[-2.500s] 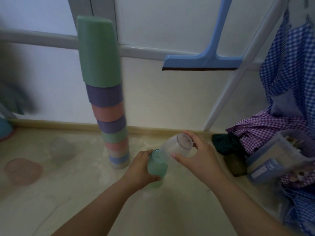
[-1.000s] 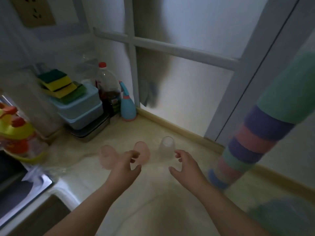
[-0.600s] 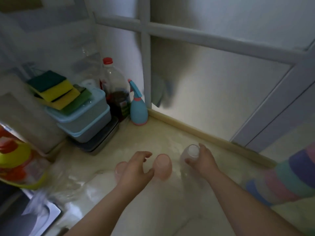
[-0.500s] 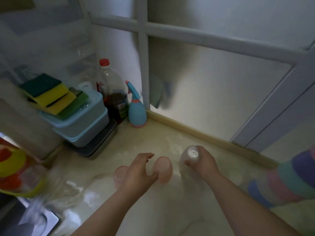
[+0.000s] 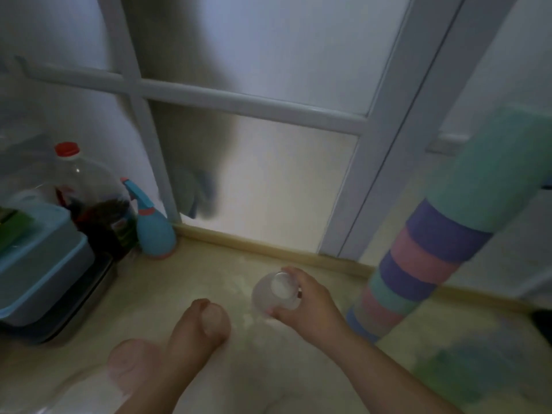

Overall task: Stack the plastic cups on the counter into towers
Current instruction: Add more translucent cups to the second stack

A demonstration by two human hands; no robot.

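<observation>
Cups are being gripped at frame bottom: clear cup [image 5: 276, 291] by right fingers [image 5: 291, 271], pink cup [image 5: 212, 316] by left hand [image 5: 191, 333]; squeezing is best avoided.

A clear translucent plastic cup [image 5: 276, 291] sits upside down, gripped around its sides. Left of it, a translucent pink plastic cup [image 5: 212, 319] is also inverted and held; a second pink cup [image 5: 127, 367] lies nearer, blurred. At right rises a tall leaning tower of stacked green, purple and pink cups [image 5: 427, 252].
</observation>
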